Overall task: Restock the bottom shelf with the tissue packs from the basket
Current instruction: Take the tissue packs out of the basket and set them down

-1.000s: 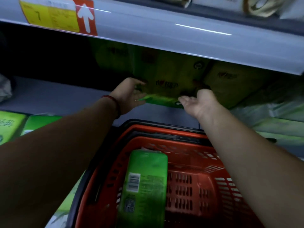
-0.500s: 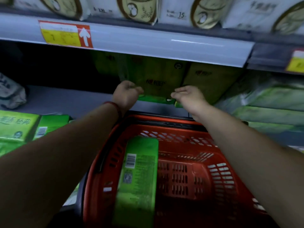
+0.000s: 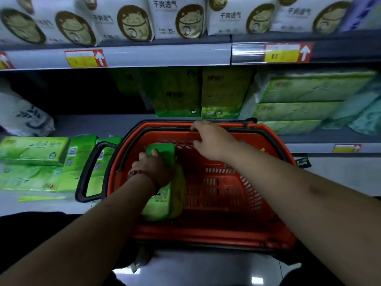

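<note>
**A:** Where's the pack?

**B:** In the basket point(image 3: 206, 236), toward its left wall and right under the left hand point(image 3: 153, 168). The fingers point(image 3: 155, 152) are curled over the far top edge of the pack point(image 3: 158, 205). I can't see the thumb.

**A:** And the right hand point(image 3: 212, 141)?

**B:** It's over the far rim point(image 3: 266, 129), fingers loosely straight and a little spread, holding nothing. Whether the tips touch the rim, I can't tell.

**A:** So it's the lift-out. How would you do it well?

**B:** One hand on a soft wrapper could let it sag or slip, I'd say. Bring the right fingers back onto the side opposite the left fingers, so the pack is pressed between both hands. Then raise it above the rim before pushing forward.

**A:** Where to?

**B:** Just beyond the right fingertips, upright packs point(image 3: 177, 93) stand on the shelf point(image 3: 99, 124). Left of them, ahead of the left fingers, grey shelf floor shows. Stand it there, touching its neighbour.

**A:** Any snags?

**B:** The black handle point(image 3: 88, 172) sits just left of the left wrist, so lift straight up and don't swing left.
</note>
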